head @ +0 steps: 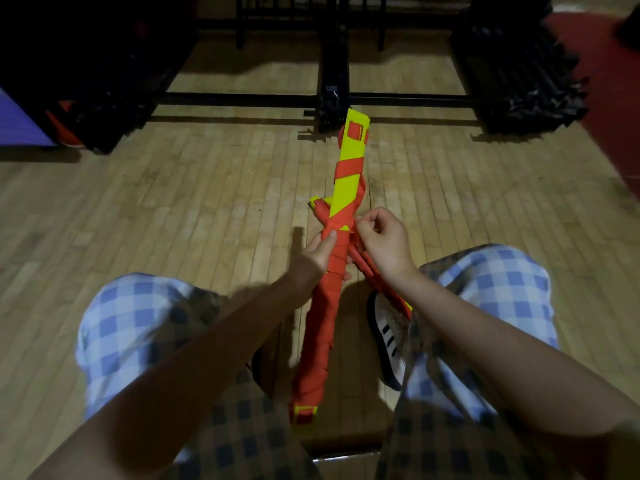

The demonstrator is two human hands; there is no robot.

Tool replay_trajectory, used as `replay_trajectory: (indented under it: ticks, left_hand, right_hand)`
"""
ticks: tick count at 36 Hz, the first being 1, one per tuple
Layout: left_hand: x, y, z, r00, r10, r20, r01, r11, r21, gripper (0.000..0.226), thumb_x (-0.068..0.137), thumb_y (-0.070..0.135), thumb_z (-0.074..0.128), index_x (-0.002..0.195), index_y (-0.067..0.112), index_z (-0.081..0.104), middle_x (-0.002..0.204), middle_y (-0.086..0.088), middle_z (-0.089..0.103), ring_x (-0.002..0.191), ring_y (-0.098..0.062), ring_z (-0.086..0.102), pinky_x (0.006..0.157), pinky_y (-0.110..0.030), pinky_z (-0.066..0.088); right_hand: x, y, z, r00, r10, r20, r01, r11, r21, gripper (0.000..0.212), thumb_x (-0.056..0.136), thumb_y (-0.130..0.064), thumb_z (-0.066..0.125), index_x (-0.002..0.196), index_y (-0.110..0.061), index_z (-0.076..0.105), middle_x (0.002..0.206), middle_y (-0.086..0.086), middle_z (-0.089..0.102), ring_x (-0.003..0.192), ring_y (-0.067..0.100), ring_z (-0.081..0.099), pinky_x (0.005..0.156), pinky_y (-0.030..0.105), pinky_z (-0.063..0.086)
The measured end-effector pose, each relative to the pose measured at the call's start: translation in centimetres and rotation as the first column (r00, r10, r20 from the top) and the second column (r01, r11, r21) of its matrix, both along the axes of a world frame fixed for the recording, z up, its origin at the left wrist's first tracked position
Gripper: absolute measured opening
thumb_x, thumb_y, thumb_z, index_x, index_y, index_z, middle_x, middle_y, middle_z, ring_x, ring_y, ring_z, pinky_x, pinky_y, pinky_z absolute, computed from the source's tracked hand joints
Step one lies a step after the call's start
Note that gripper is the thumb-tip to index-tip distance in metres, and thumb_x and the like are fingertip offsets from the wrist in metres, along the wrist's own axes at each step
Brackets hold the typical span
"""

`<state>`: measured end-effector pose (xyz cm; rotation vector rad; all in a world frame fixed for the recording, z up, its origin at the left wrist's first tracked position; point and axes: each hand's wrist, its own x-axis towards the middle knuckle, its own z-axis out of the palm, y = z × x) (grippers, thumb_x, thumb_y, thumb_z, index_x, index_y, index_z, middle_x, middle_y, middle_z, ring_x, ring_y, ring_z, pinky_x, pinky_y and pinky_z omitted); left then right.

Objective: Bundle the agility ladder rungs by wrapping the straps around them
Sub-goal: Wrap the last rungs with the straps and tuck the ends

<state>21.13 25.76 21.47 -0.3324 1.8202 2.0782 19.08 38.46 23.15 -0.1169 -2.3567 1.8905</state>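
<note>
A stack of yellow ladder rungs (349, 152) points away from me over the wooden floor, its near half thickly wound in orange strap (320, 327). My left hand (317, 252) grips the bundle at its middle, thumb pressed on the wraps. My right hand (379, 242) sits just right of the bundle and pinches the strap where it leaves the rungs. A loose length of strap (372, 275) trails from under my right hand toward my shoe. Another yellow rung end (316, 202) sticks out left of the bundle.
I sit with checked trouser knees (138, 317) on either side and a white striped shoe (388, 341) under the bundle. Black metal frame bars (332, 95) and stacked dark equipment (526, 74) stand ahead. A red mat (609, 98) lies far right.
</note>
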Motion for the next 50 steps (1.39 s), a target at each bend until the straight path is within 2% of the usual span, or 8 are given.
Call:
replay_trajectory:
  ticks: [5,9,11,14,18,28,45,50]
  left_hand:
    - [-0.4,0.5,-0.9,0.995,0.024,0.101,-0.029,0.999,0.044,0.037,0.103,0.045,0.035,0.119,0.013,0.047,0.077,-0.014,0.058,0.048,-0.022,0.062,0.047,-0.029,0.054]
    - [-2.5,0.3,-5.4,0.989,0.081,0.127,-0.086,0.996,0.031,0.11,0.06,0.087,0.058,0.14,0.012,0.046,0.133,-0.021,0.056,0.118,-0.044,0.055,0.106,-0.056,0.039]
    - [-3.6,0.2,-8.3,0.983,0.074,0.165,-0.083,0.995,0.046,0.126,0.043,0.093,0.061,0.142,0.015,0.045,0.146,-0.021,0.044,0.131,-0.047,0.043,0.112,-0.062,0.028]
    - [-1.7,0.6,-2.7,0.981,0.128,0.149,-0.128,0.992,-0.009,0.081,0.083,0.073,0.05,0.137,0.012,0.045,0.118,-0.023,0.061,0.089,-0.039,0.065,0.084,-0.048,0.054]
    - [-0.7,0.9,-0.3,0.996,0.04,0.078,-0.044,0.998,0.044,0.036,0.104,0.039,0.034,0.124,0.012,0.047,0.076,-0.016,0.059,0.043,-0.02,0.06,0.043,-0.026,0.051]
    - [0.2,0.5,1.1,0.999,0.034,-0.038,-0.032,0.998,0.056,0.034,0.106,0.036,0.03,0.116,0.011,0.051,0.063,-0.006,0.064,0.044,-0.022,0.058,0.049,-0.028,0.05]
    - [1.0,1.4,1.2,0.993,0.04,-0.11,-0.044,0.998,-0.036,0.029,0.106,0.035,0.03,0.123,0.017,0.046,0.082,-0.013,0.063,0.049,-0.016,0.063,0.048,-0.025,0.053]
    - [0.7,2.0,1.0,0.993,0.063,-0.096,-0.067,0.997,-0.047,0.029,0.104,0.043,0.034,0.12,0.024,0.047,0.083,-0.015,0.064,0.051,-0.02,0.063,0.05,-0.027,0.053]
  right_hand:
    - [-0.1,-0.1,-0.4,0.999,0.028,0.017,-0.027,0.999,-0.039,0.024,0.097,-0.012,0.055,0.074,-0.014,0.049,0.063,0.007,0.051,0.045,0.001,0.049,0.05,0.023,0.042]
    - [-0.2,-0.3,0.2,1.0,0.022,0.001,-0.021,0.992,-0.124,0.028,0.098,-0.007,0.053,0.072,-0.015,0.05,0.06,0.003,0.05,0.044,-0.001,0.048,0.048,0.015,0.04]
    - [-0.2,-0.3,0.3,0.999,0.039,0.002,-0.038,0.989,-0.145,0.025,0.097,-0.006,0.054,0.074,-0.014,0.052,0.059,0.003,0.051,0.044,-0.001,0.048,0.048,0.015,0.04]
    - [-0.3,-0.2,-0.2,0.993,0.105,0.06,-0.094,0.983,-0.16,0.018,0.094,-0.005,0.059,0.078,-0.012,0.055,0.055,-0.002,0.05,0.041,0.001,0.046,0.042,0.015,0.036]
    - [-0.4,0.0,-0.4,0.979,0.134,0.151,-0.094,0.965,-0.247,0.017,0.091,-0.002,0.061,0.081,-0.014,0.053,0.058,-0.001,0.049,0.041,0.004,0.047,0.041,0.019,0.037]
    - [-0.8,0.3,0.3,0.972,0.17,0.163,-0.157,0.984,-0.086,0.036,0.095,-0.011,0.056,0.059,-0.015,0.051,0.048,-0.005,0.048,0.038,0.002,0.042,0.042,0.016,0.033]
    - [-0.5,-0.6,-1.1,0.995,0.045,0.09,-0.043,0.999,-0.022,0.031,0.098,-0.021,0.053,0.067,-0.013,0.052,0.056,0.001,0.05,0.053,0.013,0.048,0.055,0.031,0.04]
    - [-0.2,-0.7,-0.6,0.99,0.048,0.131,-0.026,0.986,-0.164,0.033,0.098,-0.024,0.056,0.069,-0.011,0.051,0.056,0.0,0.048,0.043,0.003,0.046,0.043,0.02,0.037]
